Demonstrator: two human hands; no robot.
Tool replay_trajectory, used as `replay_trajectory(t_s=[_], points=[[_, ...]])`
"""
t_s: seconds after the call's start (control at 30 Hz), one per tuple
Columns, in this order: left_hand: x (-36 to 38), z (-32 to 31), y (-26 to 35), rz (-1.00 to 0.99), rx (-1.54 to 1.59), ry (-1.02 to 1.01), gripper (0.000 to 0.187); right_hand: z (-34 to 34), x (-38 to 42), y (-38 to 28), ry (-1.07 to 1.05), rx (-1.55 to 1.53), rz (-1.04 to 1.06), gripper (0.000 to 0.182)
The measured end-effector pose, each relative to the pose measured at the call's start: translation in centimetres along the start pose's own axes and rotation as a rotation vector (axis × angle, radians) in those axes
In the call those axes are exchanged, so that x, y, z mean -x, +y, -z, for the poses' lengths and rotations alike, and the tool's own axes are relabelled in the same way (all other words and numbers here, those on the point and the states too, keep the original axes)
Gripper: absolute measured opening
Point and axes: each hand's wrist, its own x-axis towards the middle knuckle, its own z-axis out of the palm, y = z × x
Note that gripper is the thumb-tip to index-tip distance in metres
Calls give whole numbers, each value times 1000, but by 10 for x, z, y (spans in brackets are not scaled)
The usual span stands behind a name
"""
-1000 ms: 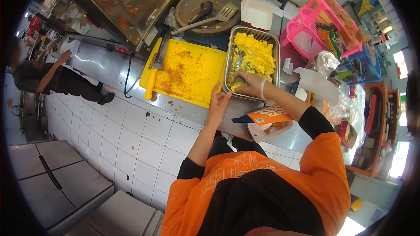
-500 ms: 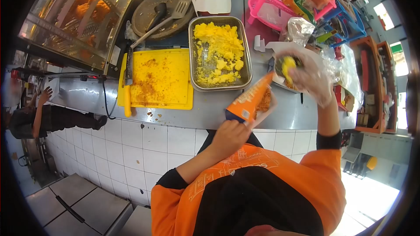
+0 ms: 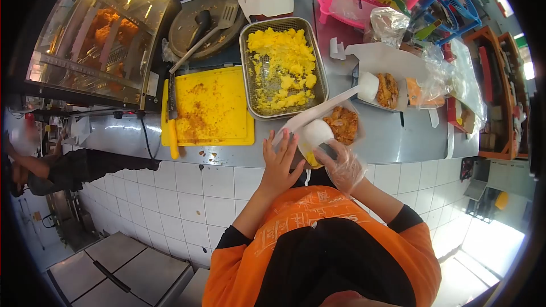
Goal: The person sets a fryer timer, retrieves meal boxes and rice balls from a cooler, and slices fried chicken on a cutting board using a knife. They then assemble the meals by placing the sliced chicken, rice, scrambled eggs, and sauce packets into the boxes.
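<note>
steel counter point(image 3: 392, 142) along the tiled edge | yellow cutting board point(image 3: 213, 105) beside metal tray point(image 3: 282, 67) of yellow food | open takeaway box point(image 3: 324, 122) holding fried chicken at the counter's near edge | left hand point(image 3: 280, 162) bare, fingers spread against the box flap | right hand point(image 3: 341, 165) gloved, curled over the box's front, pinching yellow food

Right hand point(image 3: 343, 166) wears a thin, glossy clear plastic glove; left hand point(image 3: 280, 161) is bare, both on a smooth white paper food box point(image 3: 314, 132). Rectangular metal mesh tray point(image 3: 319, 59) looks shiny, the yellow plastic cutting board point(image 3: 227, 105) matt and crumb-stained. Brushed steel counter point(image 3: 392, 145) is smooth with dull reflections, fronted by glossy white wall tiles point(image 3: 187, 187).
</note>
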Motion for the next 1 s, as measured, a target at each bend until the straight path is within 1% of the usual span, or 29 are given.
replay_trajectory(t_s=[0.07, 0.1, 0.2, 0.23, 0.27, 0.33, 0.4, 0.47, 0.5, 0.53, 0.57, 0.6, 0.63, 0.67, 0.73, 0.8, 0.87, 0.9, 0.97, 1.0], points=[[1, 7, 1, -35, -76, 24, 62, -2, -2, -1, 9, 54, 55, 53], [3, 8, 2, -48, -108, 44, 59, -1, -5, 1, -47, 36, 79, 52], [31, -2, -27, -89, -79, 265, 53, 18, -30, 8, -222, -20, 189, 50], [31, -3, -46, -5, 57, 312, 56, 39, -48, 7, -281, -50, 240, 50], [31, -3, -64, 75, 195, 351, 59, 61, -67, 2, -340, -83, 287, 49], [16, 10, -71, 191, 276, 376, 69, 107, -124, -11, -130, -60, 387, 45], [-39, 40, -63, 238, 143, 389, 84, 113, -190, -4, -62, -156, 405, 47], [-64, 30, -75, 263, 9, 275, 108, 111, -261, -20, -490, 257, 61, 40], [-74, 22, -79, 220, 16, 272, 112, 82, -290, 6, -439, 353, 68, 37], [-82, 15, -82, 195, 7, 267, 116, 35, -312, 45, -388, 431, 89, 35], [-88, 6, -84, 208, 18, 287, 120, -1, -328, 73, -388, 403, 70, 34], [-87, 7, -82, 257, -22, 267, 122, -30, -343, 87, -394, 377, 43, 33], [-88, 10, -79, 302, -48, 248, 124, -44, -340, 76, -399, 443, 7, 33], [-89, 12, -81, 299, -55, 278, 125, -52, -328, 67, -403, 519, -42, 32], [-86, 9, -80, 268, -30, 306, 127, -58, -314, 55, -443, 582, -8, 32], [-84, 5, -80, 278, -38, 292, 129, -57, -284, 49, -447, 605, 205, 35], [-84, 10, -78, 282, -25, 279, 129, -56, -258, 43, -388, 503, 347, 39], [-84, 4, -81, 264, -20, 313, 128, -64, -246, 42, -339, 386, 383, 41], [-85, -1, -89, 242, -23, 334, 128, -61, -228, 34, -371, 311, 302, 41], [-83, -4, -86, 232, -9, 332, 129, -37, -226, 13, -511, 274, 209, 41]])
